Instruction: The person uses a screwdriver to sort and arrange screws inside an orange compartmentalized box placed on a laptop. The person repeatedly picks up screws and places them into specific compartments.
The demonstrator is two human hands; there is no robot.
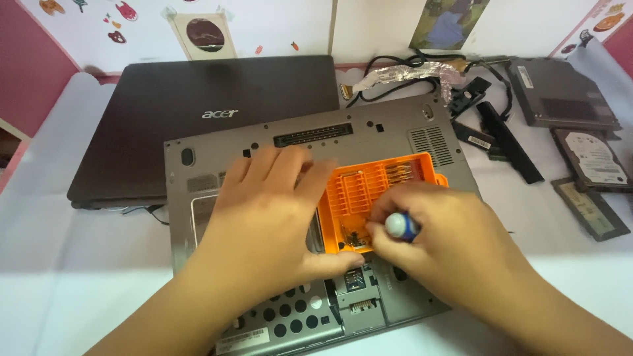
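Head view: the left hand (264, 217) lies flat, fingers spread, on the upturned grey laptop base (217, 148), hiding much of it. The right hand (448, 244) pinches a blue-and-white screwdriver (401, 226) over the orange bit tray (376, 191); its tip is hidden. The lower bench (59, 264) is cut off.

Two laptops (204, 125) (395, 132), one orange bit tray (376, 191), one screwdriver (401, 226), two hands (264, 217) (455, 250)

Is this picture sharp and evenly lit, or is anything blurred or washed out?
Head view: even, soft light, faint shadows; the white table looks washed out near the bottom; the left hand is slightly motion-blurred; edges bow a little from the wide lens.
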